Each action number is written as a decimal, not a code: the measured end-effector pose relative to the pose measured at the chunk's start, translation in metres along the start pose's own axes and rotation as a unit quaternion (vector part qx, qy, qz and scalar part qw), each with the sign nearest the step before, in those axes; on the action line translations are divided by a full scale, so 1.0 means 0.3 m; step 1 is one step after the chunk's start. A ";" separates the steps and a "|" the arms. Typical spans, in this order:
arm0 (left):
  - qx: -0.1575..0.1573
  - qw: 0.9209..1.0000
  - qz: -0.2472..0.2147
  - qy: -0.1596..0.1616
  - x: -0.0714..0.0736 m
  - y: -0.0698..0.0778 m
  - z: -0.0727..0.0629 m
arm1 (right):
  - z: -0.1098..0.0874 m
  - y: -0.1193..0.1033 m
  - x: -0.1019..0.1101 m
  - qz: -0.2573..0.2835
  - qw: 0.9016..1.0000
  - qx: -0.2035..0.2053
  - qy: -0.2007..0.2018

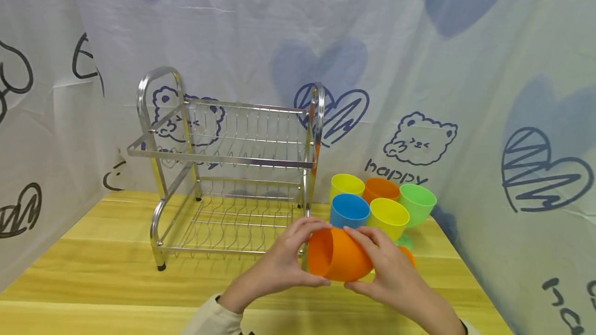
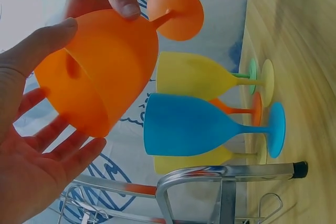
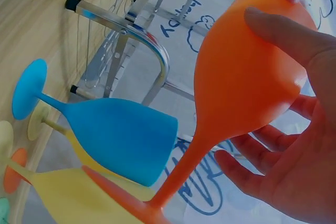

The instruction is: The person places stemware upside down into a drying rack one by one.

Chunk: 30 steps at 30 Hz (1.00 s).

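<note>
Both hands hold an orange plastic goblet (image 1: 349,257) above the table, tipped on its side with its mouth toward the left. My left hand (image 1: 287,258) grips the rim end, thumb below and fingers above in the head view. Around the bowl, nearer the stem, curl the thumb and fingers of my right hand (image 1: 393,270). The goblet's stem and round foot show in the left wrist view. Just behind it stand an upright blue goblet (image 1: 349,213) and a yellow goblet (image 1: 391,221).
A two-tier metal dish rack (image 1: 242,162) stands on the wooden table (image 1: 116,278), left of the goblets. Behind the front pair are another yellow goblet (image 1: 346,184), an orange one (image 1: 382,189) and a green one (image 1: 418,206). A patterned curtain (image 1: 251,30) hangs behind.
</note>
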<state>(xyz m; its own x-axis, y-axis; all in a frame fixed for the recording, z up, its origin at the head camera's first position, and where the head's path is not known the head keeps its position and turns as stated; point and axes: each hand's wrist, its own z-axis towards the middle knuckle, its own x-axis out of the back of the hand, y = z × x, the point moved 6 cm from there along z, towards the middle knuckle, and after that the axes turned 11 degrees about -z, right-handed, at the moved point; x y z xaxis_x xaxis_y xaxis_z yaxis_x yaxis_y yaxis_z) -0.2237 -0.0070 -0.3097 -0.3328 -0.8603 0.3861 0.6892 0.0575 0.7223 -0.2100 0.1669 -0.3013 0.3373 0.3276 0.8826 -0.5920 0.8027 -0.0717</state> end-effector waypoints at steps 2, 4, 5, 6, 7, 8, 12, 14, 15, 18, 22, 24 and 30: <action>-0.003 1.000 -0.009 -0.001 0.002 0.000 0.000 | -0.002 -0.007 0.006 -0.016 1.000 0.007 0.008; -0.006 1.000 -0.020 -0.002 0.004 0.001 0.002 | -0.003 -0.012 0.013 -0.028 0.999 0.010 0.013; -0.008 1.000 -0.025 -0.001 0.006 0.001 0.001 | -0.004 -0.015 0.018 -0.031 0.999 0.012 0.016; -0.009 0.999 -0.031 0.001 0.008 0.000 0.001 | -0.005 -0.019 0.022 -0.036 0.999 0.013 0.019; -0.011 0.999 -0.038 0.005 0.011 0.000 0.000 | -0.007 -0.023 0.028 -0.041 0.999 0.016 0.024; -0.012 0.999 -0.045 0.010 0.015 -0.001 -0.001 | -0.010 -0.027 0.035 -0.045 0.998 0.020 0.033; -0.002 0.996 -0.083 0.043 0.037 -0.013 -0.007 | -0.031 -0.050 0.074 -0.031 0.994 0.041 0.098; 0.013 0.992 -0.112 0.063 0.049 -0.023 -0.013 | -0.045 -0.062 0.098 0.002 0.987 0.055 0.149; 0.020 0.989 -0.129 0.074 0.056 -0.028 -0.017 | -0.053 -0.068 0.109 0.021 0.982 0.061 0.175; 0.046 0.976 -0.184 0.104 0.077 -0.046 -0.028 | -0.074 -0.080 0.136 0.051 0.965 0.071 0.246; 0.073 0.954 -0.254 0.142 0.101 -0.063 -0.038 | -0.097 -0.067 0.149 0.047 0.958 0.016 0.281; 0.078 0.939 -0.296 0.155 0.106 -0.068 -0.041 | -0.097 -0.045 0.141 0.072 0.964 -0.042 0.254; 0.065 0.897 -0.407 0.160 0.096 -0.062 -0.043 | -0.051 0.023 0.055 0.371 0.898 -0.218 0.088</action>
<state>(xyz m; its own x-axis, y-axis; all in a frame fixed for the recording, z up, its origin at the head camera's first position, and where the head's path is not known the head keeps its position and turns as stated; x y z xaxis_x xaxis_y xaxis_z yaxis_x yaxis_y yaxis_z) -0.2379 -0.0395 -0.3195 -0.4761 -0.7441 -0.4687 0.2144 -0.6151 0.7587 -0.1973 0.1854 -0.2942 0.1021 0.8959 0.4323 -0.3710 0.4375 -0.8191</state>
